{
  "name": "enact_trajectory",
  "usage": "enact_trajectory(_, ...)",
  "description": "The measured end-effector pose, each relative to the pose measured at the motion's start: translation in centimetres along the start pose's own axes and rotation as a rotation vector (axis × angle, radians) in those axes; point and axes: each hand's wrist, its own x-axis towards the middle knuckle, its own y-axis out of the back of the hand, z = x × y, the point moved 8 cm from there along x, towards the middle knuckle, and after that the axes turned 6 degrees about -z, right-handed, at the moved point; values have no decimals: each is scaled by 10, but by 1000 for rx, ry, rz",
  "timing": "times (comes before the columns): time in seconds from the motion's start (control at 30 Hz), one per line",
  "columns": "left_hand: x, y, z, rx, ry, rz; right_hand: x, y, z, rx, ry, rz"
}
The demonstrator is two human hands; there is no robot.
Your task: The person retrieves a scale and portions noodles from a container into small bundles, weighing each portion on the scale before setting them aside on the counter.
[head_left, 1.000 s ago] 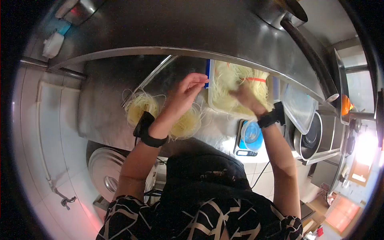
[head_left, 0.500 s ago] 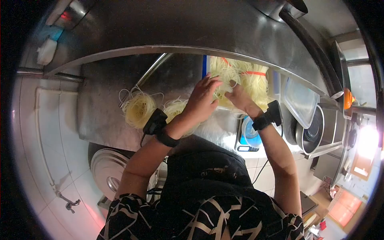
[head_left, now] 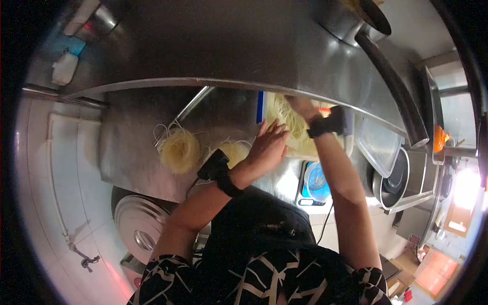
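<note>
A clear plastic bin (head_left: 305, 152) with a blue edge strip holds pale dry noodles (head_left: 285, 114), partly tucked under the shelf. My left hand (head_left: 268, 147) lies at the bin's near left side, fingers spread and touching the noodles. Deeper in, my right hand (head_left: 303, 108) reaches over the noodles beneath the shelf edge; its fingertips are hidden. A red band (head_left: 324, 110) shows on a bundle beside my right wrist. To the left, a round nest of noodles (head_left: 180, 151) sits on the steel counter (head_left: 132, 137), and a second nest (head_left: 231, 151) lies partly behind my left wrist.
A steel shelf (head_left: 213, 51) overhangs the counter, with a pot (head_left: 351, 30) on it. A blue scale (head_left: 308, 195) carrying a clear round bowl stands right of centre. Farther right are a clear plastic lid (head_left: 378, 145) and a dark pan (head_left: 394, 178). A metal lid (head_left: 140, 223) is at lower left.
My right hand has gone farther up and into the bin, under the shelf. My left hand has moved slightly down and right. The loose noodles between them now lie lower in the bin.
</note>
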Motion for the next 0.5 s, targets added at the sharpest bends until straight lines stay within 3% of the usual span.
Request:
enact_trajectory(0.03, 0, 3, 2, 6, 3, 14, -2, -30, 15, 28, -31, 197)
enact_trajectory(0.1, -2, 14, 6, 9, 16, 102, -3, -18, 11, 65, -60, 387)
enact_trajectory(0.13, 0, 15, 3, -52, 41, 90, -3, -17, 26, 480, -41, 339)
enact_trajectory(0.2, 3, 19, 0, -139, 99, 201, -13, 52, -11, 116, 31, 138)
enact_trajectory(0.23, 5, 25, -4, -221, 146, 312, -23, 77, -25, 115, 29, 133)
enact_trajectory(0.3, 27, 8, -16, -289, 164, 311, -38, 107, -37, 591, -10, 42)
enact_trajectory(0.33, 41, -7, -30, -271, 288, 264, -48, 127, -48, 583, -10, 44)
enact_trajectory(0.37, 52, -21, -44, -250, 409, 217, -57, 133, -53, 588, -139, -85)
enact_trajectory(0.4, 58, -23, -52, -248, 444, 309, -68, 130, -54, 592, -267, -213)
enact_trajectory(0.43, 73, -52, -71, -248, 438, 312, -77, 133, -59, 588, -266, -207)
enact_trajectory(0.5, 98, -114, -106, -273, 494, 156, -93, 140, -63, 992, -292, -75)
